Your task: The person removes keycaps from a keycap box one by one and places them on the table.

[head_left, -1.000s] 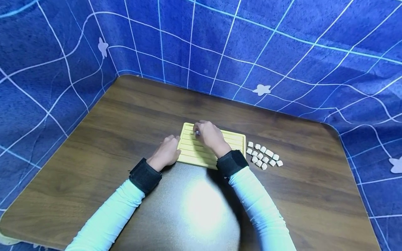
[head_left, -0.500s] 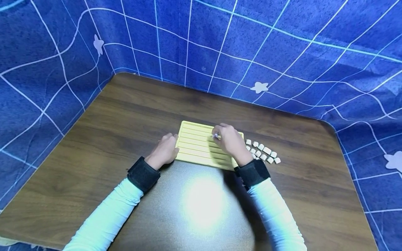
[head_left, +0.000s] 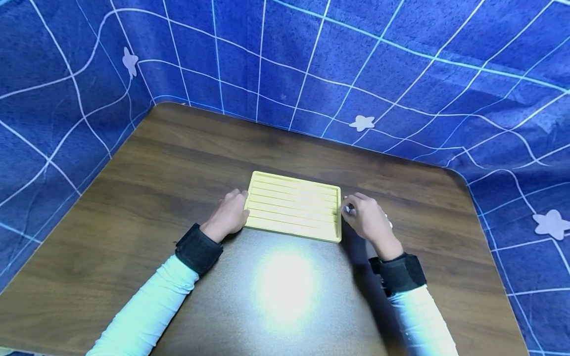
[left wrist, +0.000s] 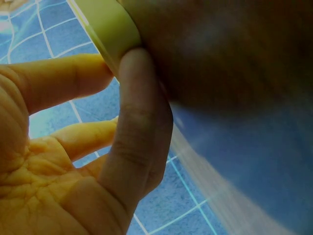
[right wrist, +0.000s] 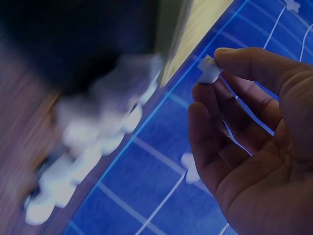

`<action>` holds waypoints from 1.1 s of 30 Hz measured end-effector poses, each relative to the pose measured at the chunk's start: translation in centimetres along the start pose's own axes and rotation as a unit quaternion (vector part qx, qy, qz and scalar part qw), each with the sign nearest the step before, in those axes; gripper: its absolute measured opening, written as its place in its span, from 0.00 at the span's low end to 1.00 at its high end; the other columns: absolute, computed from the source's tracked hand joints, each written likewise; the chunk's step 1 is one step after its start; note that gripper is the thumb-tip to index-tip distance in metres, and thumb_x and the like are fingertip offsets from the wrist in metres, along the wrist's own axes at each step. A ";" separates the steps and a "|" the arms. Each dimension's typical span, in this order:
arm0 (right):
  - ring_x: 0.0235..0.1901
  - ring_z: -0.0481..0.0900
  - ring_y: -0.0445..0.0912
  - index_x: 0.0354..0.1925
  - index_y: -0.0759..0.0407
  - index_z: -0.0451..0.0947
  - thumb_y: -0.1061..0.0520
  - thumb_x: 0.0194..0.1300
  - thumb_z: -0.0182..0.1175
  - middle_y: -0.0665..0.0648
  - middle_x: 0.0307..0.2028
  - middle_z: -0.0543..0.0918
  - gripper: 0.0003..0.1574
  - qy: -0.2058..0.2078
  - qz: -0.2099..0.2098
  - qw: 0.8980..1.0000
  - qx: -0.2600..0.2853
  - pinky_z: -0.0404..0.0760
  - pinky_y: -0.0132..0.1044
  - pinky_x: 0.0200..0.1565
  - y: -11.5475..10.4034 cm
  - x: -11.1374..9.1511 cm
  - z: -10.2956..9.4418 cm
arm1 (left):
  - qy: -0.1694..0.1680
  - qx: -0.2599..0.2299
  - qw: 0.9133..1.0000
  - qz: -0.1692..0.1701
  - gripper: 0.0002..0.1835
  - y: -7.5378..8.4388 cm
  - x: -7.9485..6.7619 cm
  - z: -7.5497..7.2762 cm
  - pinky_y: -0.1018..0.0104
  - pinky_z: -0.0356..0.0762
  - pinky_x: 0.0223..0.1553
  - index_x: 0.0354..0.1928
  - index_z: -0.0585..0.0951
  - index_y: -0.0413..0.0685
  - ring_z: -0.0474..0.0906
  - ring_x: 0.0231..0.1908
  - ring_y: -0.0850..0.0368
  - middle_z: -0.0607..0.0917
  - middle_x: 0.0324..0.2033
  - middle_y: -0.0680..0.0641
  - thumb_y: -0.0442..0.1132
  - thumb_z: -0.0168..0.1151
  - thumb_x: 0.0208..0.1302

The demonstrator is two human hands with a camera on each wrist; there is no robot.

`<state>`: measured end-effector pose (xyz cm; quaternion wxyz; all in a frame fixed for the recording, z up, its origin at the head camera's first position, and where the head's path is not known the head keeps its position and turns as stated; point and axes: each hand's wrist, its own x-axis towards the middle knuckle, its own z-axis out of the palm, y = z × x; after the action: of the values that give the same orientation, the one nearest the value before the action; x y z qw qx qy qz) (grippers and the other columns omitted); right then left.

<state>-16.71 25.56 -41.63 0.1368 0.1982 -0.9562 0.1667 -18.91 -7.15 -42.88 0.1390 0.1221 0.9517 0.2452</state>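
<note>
A yellow ridged tray (head_left: 291, 206) lies flat on the wooden table. My left hand (head_left: 226, 212) holds its left edge; in the left wrist view the thumb and a finger (left wrist: 137, 93) pinch the tray's corner (left wrist: 115, 32). My right hand (head_left: 368, 220) is just off the tray's right side, above the table. A small white block (right wrist: 209, 71) with a notched outline sits between its thumb and fingertips. No blocks show in the tray's grooves.
A cluster of small white blocks (right wrist: 80, 169), blurred in the right wrist view, lies right of the tray; in the head view the right hand mostly covers it. A blue gridded cloth (head_left: 285, 64) rises behind the table (head_left: 200, 143).
My right hand has moved right from over the tray's middle to beyond its right edge, carrying the small white block. The left hand keeps its hold on the tray.
</note>
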 end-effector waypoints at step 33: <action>0.27 0.80 0.54 0.30 0.63 0.81 0.67 0.45 0.68 0.62 0.28 0.84 0.09 -0.021 0.049 0.998 -0.034 0.80 0.52 0.28 4.9 -7.4 -1.1 | 0.008 0.008 1.000 -0.002 0.30 -0.1 0.0 0.1 0.37 0.66 0.60 0.65 0.60 0.27 0.62 0.60 0.30 0.64 0.64 0.25 0.35 0.52 0.65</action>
<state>-12.06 32.65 -44.36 0.1149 0.1493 -0.9725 0.1365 -18.90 -7.21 -43.05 0.1310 0.1195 0.9548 0.2384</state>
